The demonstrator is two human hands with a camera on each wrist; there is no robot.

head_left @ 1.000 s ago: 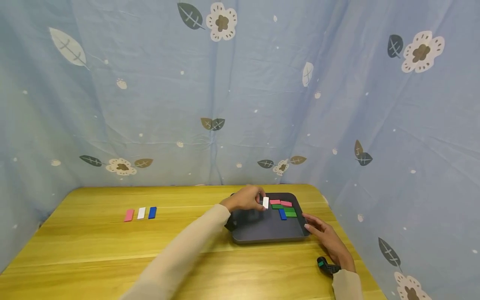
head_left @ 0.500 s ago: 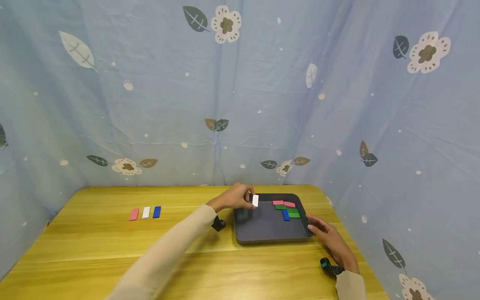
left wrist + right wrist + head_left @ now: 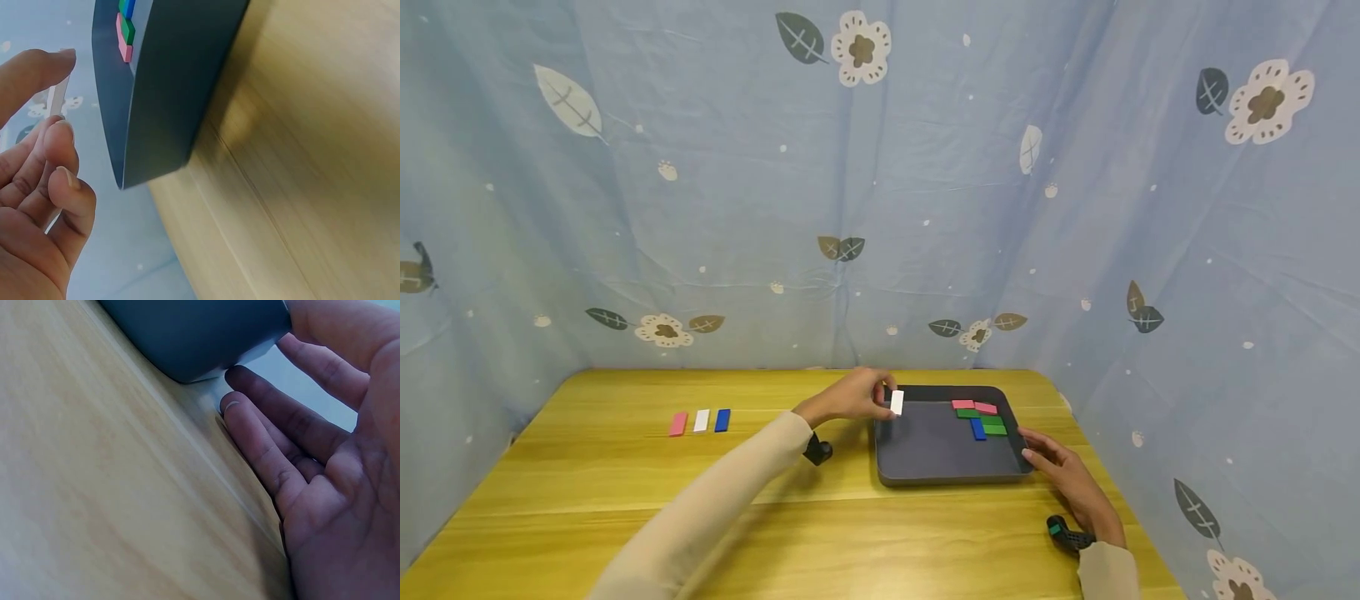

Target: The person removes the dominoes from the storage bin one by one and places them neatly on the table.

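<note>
In the head view, my left hand (image 3: pixel 850 396) pinches a white rectangular tile (image 3: pixel 897 402) above the left rim of a dark grey tray (image 3: pixel 917 454). The left wrist view shows the tile edge-on between thumb and fingers, apart from the tray wall (image 3: pixel 165 94). My right hand (image 3: pixel 1071 483) rests at the tray's right side, its fingers mostly straight and touching the outer wall; the tray hides some of the fingertips in the right wrist view. Inside the tray, pink tiles (image 3: pixel 962 404), green tiles (image 3: pixel 995 430) and a blue tile (image 3: pixel 977 429) lie grouped toward the right back.
On the wooden table (image 3: pixel 820 533), a pink tile (image 3: pixel 678 423), a white tile (image 3: pixel 702 420) and a blue tile (image 3: pixel 722 419) lie in a row at left. A patterned blue curtain (image 3: pixel 737 192) hangs behind the table and along its right side.
My left hand has moved left with the white tile, from beside the pink tiles in the tray to its left rim. The right hand stays at the tray. The head view has shifted slightly.
</note>
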